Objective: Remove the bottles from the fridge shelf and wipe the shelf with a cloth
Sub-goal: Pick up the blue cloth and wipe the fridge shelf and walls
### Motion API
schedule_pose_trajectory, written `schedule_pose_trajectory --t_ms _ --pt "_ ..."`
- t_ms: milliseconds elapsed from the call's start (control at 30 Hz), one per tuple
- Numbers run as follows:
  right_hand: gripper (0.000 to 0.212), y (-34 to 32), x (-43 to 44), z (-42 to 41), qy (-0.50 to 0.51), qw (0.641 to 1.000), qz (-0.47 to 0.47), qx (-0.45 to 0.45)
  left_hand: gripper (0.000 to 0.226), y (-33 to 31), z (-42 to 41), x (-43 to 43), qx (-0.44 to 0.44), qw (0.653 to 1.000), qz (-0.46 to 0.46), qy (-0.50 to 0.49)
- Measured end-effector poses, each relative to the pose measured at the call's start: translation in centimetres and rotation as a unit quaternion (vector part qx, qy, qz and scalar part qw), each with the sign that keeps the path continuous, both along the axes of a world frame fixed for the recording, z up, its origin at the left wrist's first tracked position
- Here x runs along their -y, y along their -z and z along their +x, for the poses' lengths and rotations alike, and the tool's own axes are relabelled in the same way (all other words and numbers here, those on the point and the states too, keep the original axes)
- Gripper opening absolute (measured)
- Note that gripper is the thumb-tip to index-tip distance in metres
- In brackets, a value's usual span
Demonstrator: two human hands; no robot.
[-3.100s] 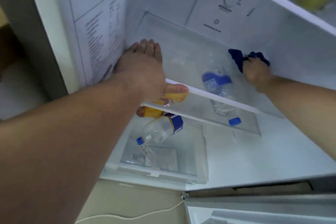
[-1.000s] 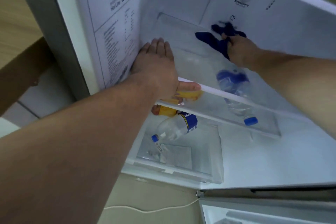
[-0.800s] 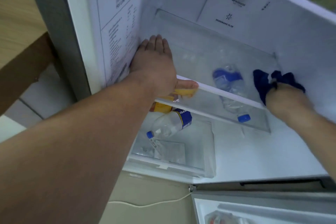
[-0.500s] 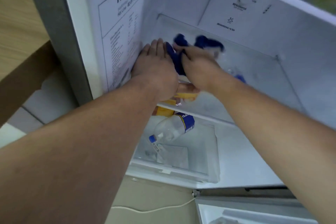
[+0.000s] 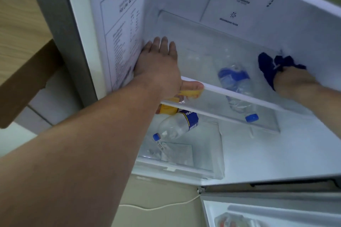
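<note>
Head view: the clear glass fridge shelf (image 5: 203, 57) is pressed by the flat, straight-fingered left hand (image 5: 158, 68), the dark blue cloth (image 5: 265, 64) is gripped on its right side by the right hand (image 5: 293, 81), and two clear blue-capped plastic bottles (image 5: 239, 90) (image 5: 175, 127) are seen beneath it.

To the left, a light wooden tabletop (image 5: 22, 14) with a darker brown edge (image 5: 24, 86) juts in above pale tiles (image 5: 42, 112) with grey joints. Lower down, a white cable (image 5: 156, 207) snakes across a beige surface (image 5: 162, 191), probably the floor. The light is cool and even.
</note>
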State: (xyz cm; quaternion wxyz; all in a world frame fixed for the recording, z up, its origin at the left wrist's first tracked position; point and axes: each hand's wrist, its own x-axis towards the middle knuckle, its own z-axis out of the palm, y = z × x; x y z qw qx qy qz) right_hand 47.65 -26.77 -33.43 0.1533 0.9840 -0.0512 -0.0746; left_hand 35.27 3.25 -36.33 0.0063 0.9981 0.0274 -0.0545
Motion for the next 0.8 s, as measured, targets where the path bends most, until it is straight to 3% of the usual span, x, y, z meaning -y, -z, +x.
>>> schedule_pose_trajectory --t_ms 67,133,200,267,333,400,533,600,700,800 --pt "0.031 -0.1 -1.2 -4.9 0.032 0.999 0.029 0.018 0.161 -0.1 0.1 0.0 0.001 1.000 -0.009 -0.001" --pt "0.028 0.1 -4.0 -8.5 0.013 0.996 0.076 0.051 0.150 0.1 0.2 0.0 0.010 1.000 -0.017 -0.003" --pt "0.028 1.0 -6.5 -9.9 -0.047 0.977 0.187 0.091 0.137 0.7 0.6 0.0 0.019 1.000 -0.016 -0.010" --pt "0.033 1.5 -9.4 -9.9 -0.142 0.938 0.298 0.105 0.125 0.8 0.6 0.1 0.019 1.000 -0.001 -0.007" --pt "0.049 1.2 -11.9 -9.1 -0.217 0.902 0.373 0.038 0.114 0.7 0.5 0.1 0.016 1.000 0.006 -0.001" --pt "0.064 0.3 -12.7 -7.8 -0.223 0.878 0.422 -0.019 0.121 0.4 0.3 0.0 0.010 1.000 -0.002 0.000" --pt "0.086 -0.3 -10.4 -5.5 -0.177 0.942 0.284 -0.017 0.142 0.3 -0.1 0.2 0.016 0.999 -0.052 -0.007" --pt "0.095 0.6 -9.2 -5.5 -0.162 0.949 0.263 -0.056 0.147 0.0 -0.5 1.6 0.068 0.995 -0.069 0.022" --pt "0.085 1.8 -8.0 -5.2 -0.194 0.929 0.308 -0.067 0.137 0.4 0.3 5.1 0.115 0.985 -0.088 0.098" --pt "0.066 1.4 -7.7 -6.1 -0.227 0.933 0.276 -0.049 0.111 1.0 1.2 7.1 0.096 0.984 -0.115 0.092"
